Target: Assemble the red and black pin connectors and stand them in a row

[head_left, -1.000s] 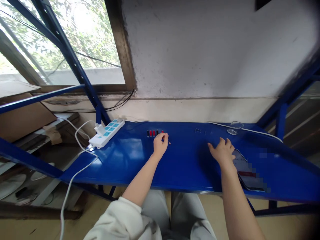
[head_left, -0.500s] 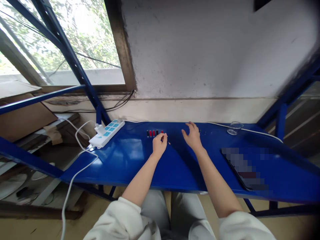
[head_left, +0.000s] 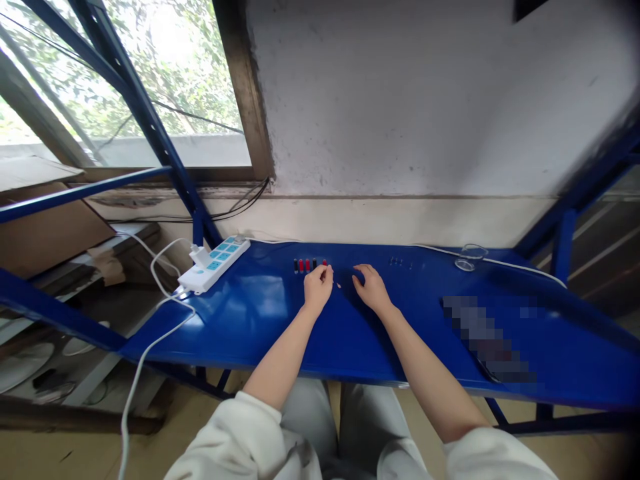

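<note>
Head: L hand (head_left: 319, 288) pinched, obj unclear; R hand (head_left: 371, 288) spread; 3 red cyls (head_left: 307, 266), 2 blk cyls (head_left: 295, 266).

Just beyond the left grip (head_left: 318, 288), small cylinders (head_left: 301, 266) run black, red, red, black, red from the left. The table (head_left: 350, 340) beneath both grips is plain deep blue. Left of the left grip, the power strip (head_left: 199, 277) is white with light-blue socket panels (head_left: 219, 256). Beyond the right grip (head_left: 373, 289), the wall (head_left: 390, 107) is grey with dark specks above a cream band (head_left: 390, 220). The sleeves (head_left: 240, 433) behind both grips are off-white.
</note>
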`<action>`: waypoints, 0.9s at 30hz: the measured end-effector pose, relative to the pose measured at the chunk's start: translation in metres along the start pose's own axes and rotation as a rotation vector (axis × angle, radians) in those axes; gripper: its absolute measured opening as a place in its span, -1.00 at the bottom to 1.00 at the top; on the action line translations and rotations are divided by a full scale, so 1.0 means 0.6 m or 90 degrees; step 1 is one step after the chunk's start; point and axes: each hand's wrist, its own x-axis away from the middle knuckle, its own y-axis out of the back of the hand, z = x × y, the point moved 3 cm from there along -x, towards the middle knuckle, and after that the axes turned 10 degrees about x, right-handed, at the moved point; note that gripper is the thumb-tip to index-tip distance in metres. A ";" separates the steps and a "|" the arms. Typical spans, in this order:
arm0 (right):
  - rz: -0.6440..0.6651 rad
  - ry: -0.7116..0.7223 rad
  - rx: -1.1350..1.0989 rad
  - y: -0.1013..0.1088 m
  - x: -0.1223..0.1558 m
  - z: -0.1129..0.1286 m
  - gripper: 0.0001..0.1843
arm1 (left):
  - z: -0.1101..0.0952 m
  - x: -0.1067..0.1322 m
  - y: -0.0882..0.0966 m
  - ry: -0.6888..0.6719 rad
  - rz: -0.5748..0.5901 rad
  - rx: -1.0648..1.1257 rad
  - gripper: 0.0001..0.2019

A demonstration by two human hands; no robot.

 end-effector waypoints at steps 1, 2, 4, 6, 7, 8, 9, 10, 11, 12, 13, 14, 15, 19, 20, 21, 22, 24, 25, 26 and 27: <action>0.000 0.002 -0.003 -0.001 0.000 -0.001 -0.67 | 0.000 0.000 0.000 0.002 0.002 0.002 -0.68; -0.001 0.003 -0.006 -0.002 0.001 -0.001 -0.67 | 0.000 0.000 0.000 0.003 0.003 0.003 -0.68; 0.000 0.003 -0.010 -0.005 0.002 -0.003 -0.68 | -0.001 0.001 0.000 0.004 0.003 0.003 -0.68; 0.002 0.007 -0.013 -0.007 0.002 -0.004 -0.68 | -0.001 0.000 0.001 0.003 -0.005 -0.001 -0.68; 0.003 0.009 -0.014 -0.008 0.002 -0.005 -0.69 | -0.001 -0.001 0.003 0.002 -0.010 -0.004 -0.68; 0.004 0.012 -0.015 -0.008 0.002 -0.004 -0.69 | -0.001 -0.002 0.005 0.003 -0.017 -0.007 -0.68; 0.005 0.014 -0.015 -0.008 0.002 -0.004 -0.70 | -0.001 -0.004 0.008 0.006 -0.026 -0.009 -0.67; 0.007 0.017 -0.015 -0.009 0.002 -0.003 -0.70 | 0.000 -0.007 0.012 0.011 -0.041 -0.010 -0.67; 0.009 0.019 -0.015 -0.008 0.003 -0.002 -0.70 | 0.000 -0.009 0.018 0.016 -0.059 -0.010 -0.68; 0.012 0.021 -0.015 -0.008 0.003 -0.001 -0.71 | 0.000 -0.011 0.023 0.019 -0.081 -0.009 -0.69; 0.015 0.024 -0.015 -0.008 0.003 0.000 -0.71 | 0.000 -0.013 0.029 0.020 -0.102 -0.009 -0.70; 0.016 0.026 -0.015 -0.008 0.003 0.001 -0.71 | -0.001 -0.015 0.035 0.018 -0.119 -0.012 -0.70; 0.016 0.028 -0.016 -0.008 0.002 0.002 -0.71 | -0.002 -0.016 0.038 0.013 -0.126 -0.023 -0.69; 0.006 0.032 -0.023 -0.008 0.002 0.003 -0.71 | -0.002 -0.015 0.031 -0.008 -0.045 -0.154 -0.63; 0.003 0.034 -0.024 -0.008 0.001 0.003 -0.72 | 0.001 -0.014 0.024 -0.008 -0.006 -0.198 -0.60; 0.000 0.036 -0.024 -0.008 0.001 0.003 -0.72 | 0.004 -0.013 0.016 -0.004 0.031 -0.238 -0.57; -0.001 0.037 -0.024 -0.009 0.001 0.003 -0.72 | 0.008 -0.013 0.009 0.004 0.065 -0.273 -0.54; -0.003 0.036 -0.022 -0.009 0.001 0.004 -0.72 | 0.017 -0.013 -0.002 0.024 0.110 -0.323 -0.51; -0.004 0.035 -0.021 -0.009 0.001 0.004 -0.72 | 0.021 -0.014 -0.006 0.032 0.123 -0.338 -0.51; -0.005 0.033 -0.020 -0.009 0.001 0.004 -0.71 | 0.025 -0.015 -0.008 0.037 0.129 -0.347 -0.51; -0.005 0.033 -0.020 -0.009 0.001 0.004 -0.71 | 0.028 -0.017 -0.009 0.038 0.129 -0.352 -0.53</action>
